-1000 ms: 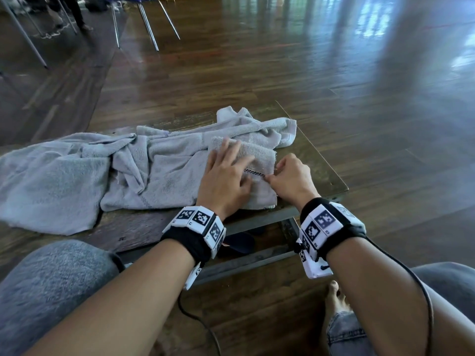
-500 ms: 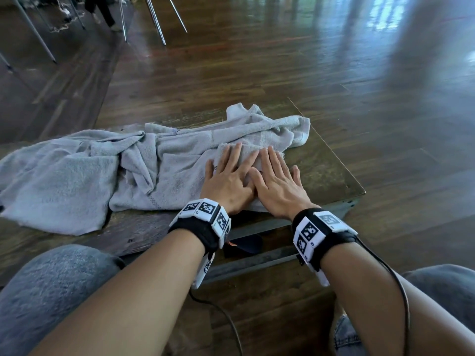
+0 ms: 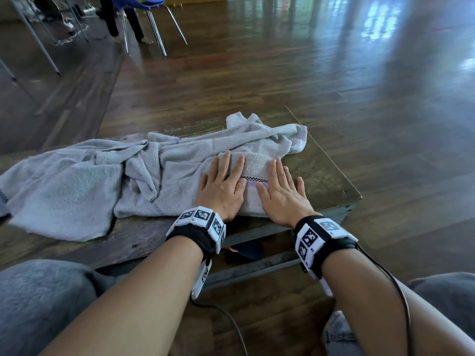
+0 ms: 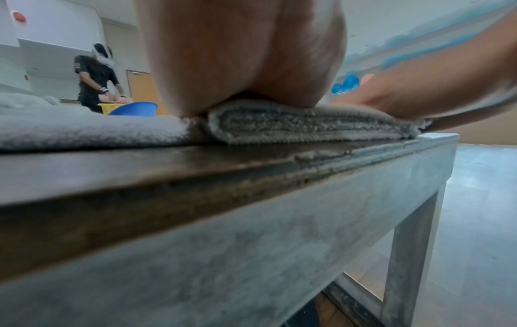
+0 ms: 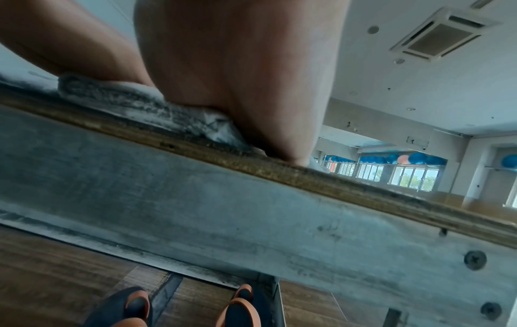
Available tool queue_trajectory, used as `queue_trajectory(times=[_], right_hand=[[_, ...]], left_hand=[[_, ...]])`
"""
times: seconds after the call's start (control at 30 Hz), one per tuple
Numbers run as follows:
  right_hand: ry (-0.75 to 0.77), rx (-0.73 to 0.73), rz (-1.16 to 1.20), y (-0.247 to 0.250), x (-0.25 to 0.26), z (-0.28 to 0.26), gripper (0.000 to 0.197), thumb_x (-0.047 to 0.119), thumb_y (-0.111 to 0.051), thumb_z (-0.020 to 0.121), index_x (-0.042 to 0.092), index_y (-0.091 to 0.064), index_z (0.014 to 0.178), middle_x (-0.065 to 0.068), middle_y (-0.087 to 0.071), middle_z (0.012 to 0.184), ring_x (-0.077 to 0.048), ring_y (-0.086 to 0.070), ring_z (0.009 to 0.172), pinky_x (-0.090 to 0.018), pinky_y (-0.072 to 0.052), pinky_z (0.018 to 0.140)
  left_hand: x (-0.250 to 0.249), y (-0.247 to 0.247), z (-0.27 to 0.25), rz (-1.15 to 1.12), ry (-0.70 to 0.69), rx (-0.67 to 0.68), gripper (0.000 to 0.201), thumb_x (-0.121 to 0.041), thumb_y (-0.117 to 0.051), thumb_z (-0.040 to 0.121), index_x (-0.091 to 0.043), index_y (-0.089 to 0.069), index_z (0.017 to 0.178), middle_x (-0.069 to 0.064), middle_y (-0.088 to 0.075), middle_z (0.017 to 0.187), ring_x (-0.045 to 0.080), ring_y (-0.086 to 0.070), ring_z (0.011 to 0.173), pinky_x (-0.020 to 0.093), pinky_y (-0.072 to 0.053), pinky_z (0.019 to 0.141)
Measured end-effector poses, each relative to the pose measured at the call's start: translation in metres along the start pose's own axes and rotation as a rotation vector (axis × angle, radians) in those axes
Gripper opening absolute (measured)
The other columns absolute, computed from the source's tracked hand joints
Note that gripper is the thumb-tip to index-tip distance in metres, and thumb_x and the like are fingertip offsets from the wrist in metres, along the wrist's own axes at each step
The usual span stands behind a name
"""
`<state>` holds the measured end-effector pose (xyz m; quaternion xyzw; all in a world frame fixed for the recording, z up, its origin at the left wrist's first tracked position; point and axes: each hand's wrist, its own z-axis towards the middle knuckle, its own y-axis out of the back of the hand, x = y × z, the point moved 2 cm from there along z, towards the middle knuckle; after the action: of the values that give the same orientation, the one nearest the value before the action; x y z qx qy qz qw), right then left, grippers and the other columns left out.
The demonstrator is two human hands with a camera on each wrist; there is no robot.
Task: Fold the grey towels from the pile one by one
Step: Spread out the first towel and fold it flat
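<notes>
A small folded grey towel (image 3: 253, 170) with a black checked stripe lies at the near right of the low wooden table (image 3: 331, 176). My left hand (image 3: 222, 183) presses flat on its left part, fingers straight. My right hand (image 3: 281, 191) presses flat on its right part, fingers spread. From the left wrist view the folded towel (image 4: 307, 124) shows as a stack of layers under my palm (image 4: 240, 66). The right wrist view has the same towel (image 5: 156, 110) squeezed under the heel of my right hand (image 5: 246, 77). A loose pile of grey towels (image 3: 102, 181) spreads to the left and behind.
The table's near edge (image 4: 251, 177) and right edge lie close to the folded towel. Chair legs (image 3: 154, 29) and a person's legs (image 3: 110, 19) stand far back on the wooden floor. Shoes (image 5: 240, 309) sit under the table. My knees (image 3: 38, 299) flank the front.
My right hand went from curled at the towel's edge to flat on it. Both hands then slid apart, exposing the checked stripe between them.
</notes>
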<state>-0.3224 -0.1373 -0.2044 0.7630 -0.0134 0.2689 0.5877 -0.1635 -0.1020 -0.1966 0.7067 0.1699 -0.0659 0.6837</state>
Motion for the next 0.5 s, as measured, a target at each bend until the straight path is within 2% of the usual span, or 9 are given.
queue_trajectory(times=[0.13, 0.27, 0.5], right_hand=[[-0.028, 0.012, -0.003, -0.001, -0.003, -0.002, 0.073, 0.055, -0.011, 0.105, 0.015, 0.016, 0.16, 0.0, 0.017, 0.17, -0.014, 0.016, 0.156, -0.041, 0.011, 0.126], [-0.035, 0.026, -0.01, 0.001, -0.005, -0.005, 0.073, 0.055, -0.009, 0.105, 0.014, 0.017, 0.16, -0.002, 0.013, 0.171, -0.014, 0.015, 0.156, -0.039, 0.012, 0.125], [-0.054, 0.035, -0.002, 0.002, -0.003, -0.007, 0.073, 0.054, -0.01, 0.105, 0.014, 0.018, 0.16, -0.001, 0.014, 0.171, -0.015, 0.015, 0.156, -0.04, 0.011, 0.126]], left_hand=[[0.01, 0.002, 0.002, -0.043, 0.087, 0.066, 0.056, -0.052, -0.012, 0.104, -0.049, 0.016, 0.152, -0.012, 0.026, 0.163, 0.016, 0.018, 0.152, 0.044, 0.009, 0.124], [0.016, 0.006, 0.008, -0.106, 0.194, 0.063, 0.06, -0.049, -0.012, 0.105, -0.036, 0.016, 0.156, -0.002, 0.015, 0.167, 0.018, 0.011, 0.154, 0.038, 0.009, 0.123], [0.016, 0.01, 0.011, -0.217, 0.258, -0.039, 0.064, -0.044, -0.026, 0.106, -0.016, -0.006, 0.159, 0.003, -0.006, 0.168, 0.021, -0.002, 0.155, 0.04, 0.001, 0.125]])
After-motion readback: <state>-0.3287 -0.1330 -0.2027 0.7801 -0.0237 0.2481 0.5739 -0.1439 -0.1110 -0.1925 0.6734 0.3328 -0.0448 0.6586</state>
